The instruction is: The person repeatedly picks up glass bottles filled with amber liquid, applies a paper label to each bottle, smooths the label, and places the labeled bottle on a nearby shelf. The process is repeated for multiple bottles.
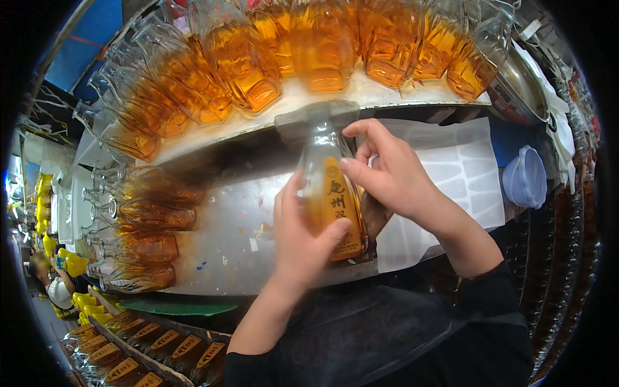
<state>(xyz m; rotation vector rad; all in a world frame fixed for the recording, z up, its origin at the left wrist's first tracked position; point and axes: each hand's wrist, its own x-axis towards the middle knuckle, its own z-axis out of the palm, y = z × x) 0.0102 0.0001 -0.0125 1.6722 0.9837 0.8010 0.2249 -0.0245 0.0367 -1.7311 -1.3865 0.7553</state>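
A clear glass bottle of amber liquid [357,213] leans before me, an orange label with writing on its front. My left hand [307,227] is wrapped around its left side, the thumb over the lower label. My right hand [387,167] is at the bottle's right shoulder, thumb by the label's upper edge and index finger raised near the neck; whether it holds anything is unclear. A grey cloth or pad [290,121] lies behind the bottle neck. To the right, a sheet with pale leaf-shaped patches [449,169] lies partly under my right forearm.
Unlabelled amber bottles line a white shelf [300,96] behind. More [154,213] lie at the left on the metal tabletop [227,242]. Labelled bottles [186,347] fill crates at lower left. A blue plastic basin [524,178] and metal pan [522,87] are at right. Another person [58,290] is far left.
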